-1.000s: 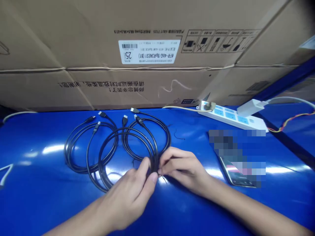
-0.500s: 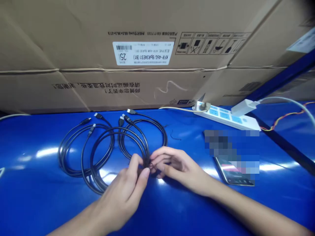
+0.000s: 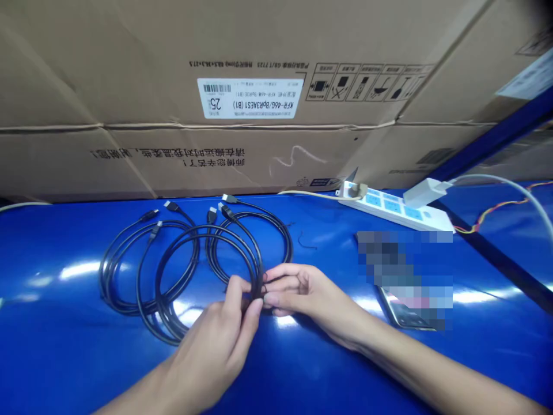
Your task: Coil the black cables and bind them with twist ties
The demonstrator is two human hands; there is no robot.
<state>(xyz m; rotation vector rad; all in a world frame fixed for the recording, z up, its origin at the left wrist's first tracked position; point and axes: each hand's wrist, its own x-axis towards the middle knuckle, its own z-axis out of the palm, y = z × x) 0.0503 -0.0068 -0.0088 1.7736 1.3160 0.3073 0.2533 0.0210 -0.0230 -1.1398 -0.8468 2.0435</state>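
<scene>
Landmark: the held coil of round black cable (image 3: 256, 271), raised in part over the glossy blue tabletop (image 3: 311, 369). Left of it we noted a flat-lying ring of black cable (image 3: 109, 276), its right side crossed by the held coil's strands. At the held coil's near side we logged the bare left hand (image 3: 222, 331), thumb and forefinger clamped around the gathered strands. The held coil itself sat between both hands, two black plugs sticking up from it, one at its left, one at its far side. Behind it we recorded a broad brown cardboard box (image 3: 181, 46) with a white printed label (image 3: 250, 98). Behind and to its right lay another ring of black cable (image 3: 287, 242). Touching the held coil's right side was the bare right hand (image 3: 309, 294), fingertips drawn narrow beside a thin dark strand (image 3: 265, 275); whether they pinched it, we could not tell. Right of the held coil, we found a short black thread (image 3: 308, 247), then a long white power strip (image 3: 391, 206) farther back, and well apart, a dark flat phone (image 3: 404, 316), partly blurred out.
</scene>
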